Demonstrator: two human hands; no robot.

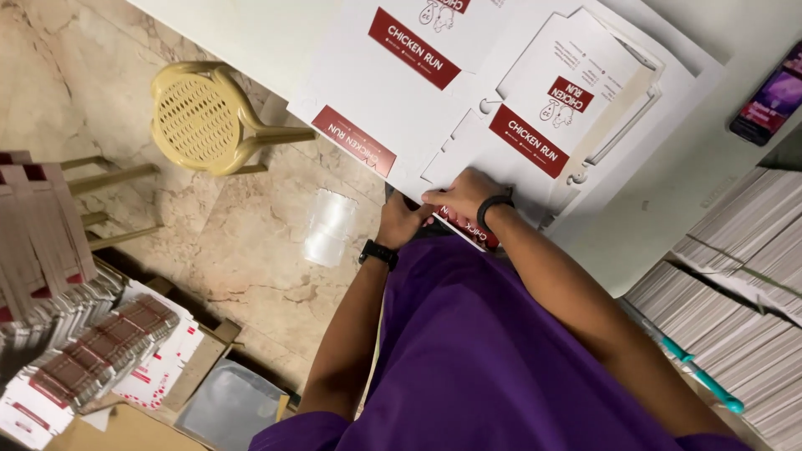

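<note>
Purple shirt (501, 359) fills the bottom of my view, and both forearms reach up from it to the near edge of the counter (668, 184). I take that edge as my landmark. Right at it lies the flat carton (535, 125), white card with red panels, spread open on the counter with its lowest flap hanging over the edge. My right hand (462, 194) presses down on that flap, fingers curled over it, so the grip is narrow and holding the card. My left hand (401, 221) sits just below the edge, touching the same flap from underneath; I cannot tell how far its grip is closed. Farther onto the counter from the edge lies a second flat carton (401, 58), and a phone (770, 98) rests far from it to the right. Below the edge, on the floor, stands a yellow stool (205, 117). Stacks of flat card (735, 284) lie right of the edge.
</note>
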